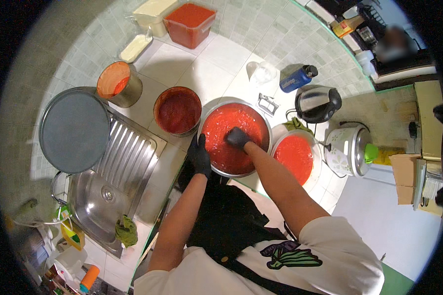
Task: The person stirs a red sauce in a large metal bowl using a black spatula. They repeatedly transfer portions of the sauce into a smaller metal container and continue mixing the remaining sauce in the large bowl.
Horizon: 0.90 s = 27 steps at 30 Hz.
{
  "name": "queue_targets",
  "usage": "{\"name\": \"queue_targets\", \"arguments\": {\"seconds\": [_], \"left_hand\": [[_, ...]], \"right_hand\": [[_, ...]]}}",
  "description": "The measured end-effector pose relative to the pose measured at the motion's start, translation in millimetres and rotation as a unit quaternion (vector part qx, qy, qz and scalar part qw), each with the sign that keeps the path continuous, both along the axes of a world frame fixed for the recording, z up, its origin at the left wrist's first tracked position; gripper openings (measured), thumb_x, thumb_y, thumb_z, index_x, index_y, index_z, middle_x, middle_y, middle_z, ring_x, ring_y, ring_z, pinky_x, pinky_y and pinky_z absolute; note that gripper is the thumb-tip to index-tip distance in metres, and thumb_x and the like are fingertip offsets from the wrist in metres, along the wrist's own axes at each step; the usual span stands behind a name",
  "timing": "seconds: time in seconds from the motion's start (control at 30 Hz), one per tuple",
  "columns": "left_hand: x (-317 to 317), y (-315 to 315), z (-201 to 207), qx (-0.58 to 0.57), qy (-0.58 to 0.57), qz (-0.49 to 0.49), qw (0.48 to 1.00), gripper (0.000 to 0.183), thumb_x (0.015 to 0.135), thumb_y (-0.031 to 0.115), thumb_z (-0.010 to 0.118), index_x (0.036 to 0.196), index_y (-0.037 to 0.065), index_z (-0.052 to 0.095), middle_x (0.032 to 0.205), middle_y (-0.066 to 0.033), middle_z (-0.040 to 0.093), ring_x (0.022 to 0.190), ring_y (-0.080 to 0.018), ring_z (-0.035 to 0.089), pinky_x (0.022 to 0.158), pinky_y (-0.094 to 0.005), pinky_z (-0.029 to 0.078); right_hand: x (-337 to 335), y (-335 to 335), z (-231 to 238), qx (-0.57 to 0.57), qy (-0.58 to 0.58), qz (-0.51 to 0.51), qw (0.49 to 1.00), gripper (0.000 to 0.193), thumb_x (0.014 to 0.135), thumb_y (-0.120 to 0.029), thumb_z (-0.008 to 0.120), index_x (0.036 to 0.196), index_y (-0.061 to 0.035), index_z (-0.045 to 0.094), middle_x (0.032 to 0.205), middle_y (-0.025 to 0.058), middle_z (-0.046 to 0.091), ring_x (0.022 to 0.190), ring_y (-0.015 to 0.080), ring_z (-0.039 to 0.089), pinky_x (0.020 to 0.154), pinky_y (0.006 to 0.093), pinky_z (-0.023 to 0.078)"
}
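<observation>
Red sauce [224,157] fills steel bowl [268,132]; left hand [200,157], fingers extended, braces bowl's left rim, right hand [237,137] sunk mid-bowl, grip hidden; best to sweep slowly along bowl's bottom.

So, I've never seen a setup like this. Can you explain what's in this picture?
There's no machine here: a person works with their own hands, in black gloves. This single picture comes from a wide fisheye camera on their head, looking down, so straight edges bend.

The left hand is at the left edge of a large metal bowl. The right hand is in the bowl's red, sauce-like contents; I can't tell whether its grip holds anything.

On the tiled counter around it are a pale tub of similar red contents, a kettle and a blue bottle. A steel sink sits to the left.
</observation>
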<state>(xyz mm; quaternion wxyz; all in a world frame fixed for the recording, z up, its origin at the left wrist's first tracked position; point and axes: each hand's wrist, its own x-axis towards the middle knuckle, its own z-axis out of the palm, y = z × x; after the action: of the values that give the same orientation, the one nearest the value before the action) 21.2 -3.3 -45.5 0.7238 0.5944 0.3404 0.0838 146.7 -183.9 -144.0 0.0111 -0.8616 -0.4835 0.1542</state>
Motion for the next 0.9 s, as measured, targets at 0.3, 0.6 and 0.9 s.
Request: {"name": "queue_targets", "arguments": {"seconds": [0.3,0.6,0.9], "left_hand": [[-1,2,9,0.029,0.049,-0.002,0.998,0.055,0.101,0.031,0.06,0.138,-0.009,0.054,0.14,-0.0251,0.058,0.129,-0.0325,0.056,0.109,-0.0391,0.041],[0,4,5,-0.065,-0.008,-0.006,0.998,0.055,0.101,0.031,0.062,0.138,-0.008,0.055,0.137,-0.0212,0.061,0.124,-0.0272,0.058,0.108,-0.0381,0.042],[-8,6,-16,0.085,0.001,-0.032,0.996,0.045,0.102,0.026,0.058,0.132,-0.007,0.059,0.128,-0.0187,0.065,0.116,-0.0259,0.06,0.101,-0.0388,0.046]], "right_hand": [[-36,-6,-41,0.028,-0.012,0.134,0.991,0.024,0.087,-0.026,0.057,0.075,-0.0119,0.072,0.078,0.0186,0.068,0.073,0.0363,0.069,0.07,0.0486,0.055],[-57,2,-15,0.142,0.061,-0.133,0.979,0.024,0.089,-0.025,0.054,0.08,-0.0123,0.073,0.086,0.0169,0.072,0.078,0.0342,0.069,0.082,0.048,0.054],[8,-6,-23,0.006,-0.042,0.064,0.997,0.02,0.084,-0.024,0.059,0.074,-0.0132,0.071,0.08,0.0154,0.07,0.075,0.0332,0.068,0.072,0.0449,0.054]]}}
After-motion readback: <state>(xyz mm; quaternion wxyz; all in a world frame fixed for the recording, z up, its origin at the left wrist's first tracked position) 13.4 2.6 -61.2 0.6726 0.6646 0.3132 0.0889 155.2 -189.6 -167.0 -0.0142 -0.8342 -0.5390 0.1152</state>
